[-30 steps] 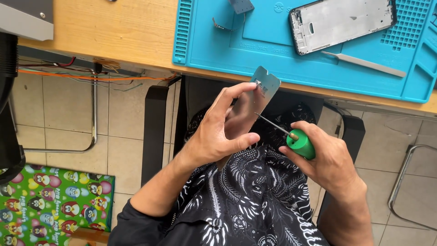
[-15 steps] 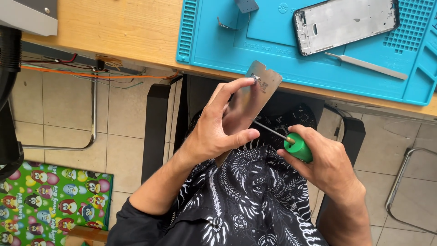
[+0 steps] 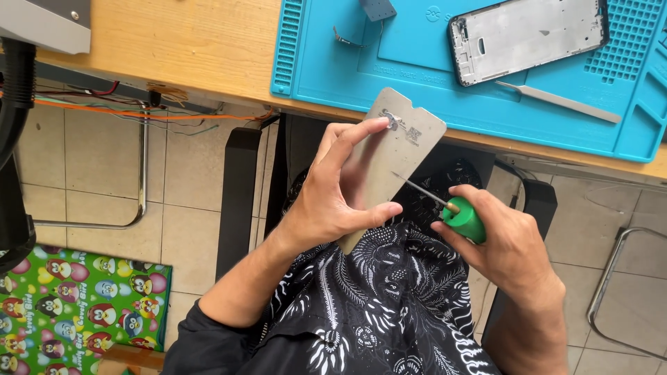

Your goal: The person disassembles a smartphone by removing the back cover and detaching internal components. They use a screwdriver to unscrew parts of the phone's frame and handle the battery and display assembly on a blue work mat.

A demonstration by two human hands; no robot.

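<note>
My left hand [image 3: 332, 192] grips a flat grey metal plate [image 3: 396, 149] with a notched top edge, holding it over my lap just below the table edge. My right hand [image 3: 501, 248] holds a small screwdriver with a green handle [image 3: 464, 219]. Its thin shaft points up and left, and the tip rests against the plate's face. A bare phone frame [image 3: 529, 35] lies on the blue work mat [image 3: 417, 62] on the wooden table [image 3: 174, 42].
Metal tweezers [image 3: 559, 101] lie on the mat beside the phone frame. A small grey part [image 3: 376, 8] and a thin flex cable [image 3: 347, 38] sit near the mat's top. Wires [image 3: 118, 111] hang under the table. A colourful patterned box [image 3: 69, 305] lies on the tiled floor.
The left hand has turned the plate from nearly edge-on to show its broad face. The screwdriver tip now touches the plate; the right hand shifted slightly.
</note>
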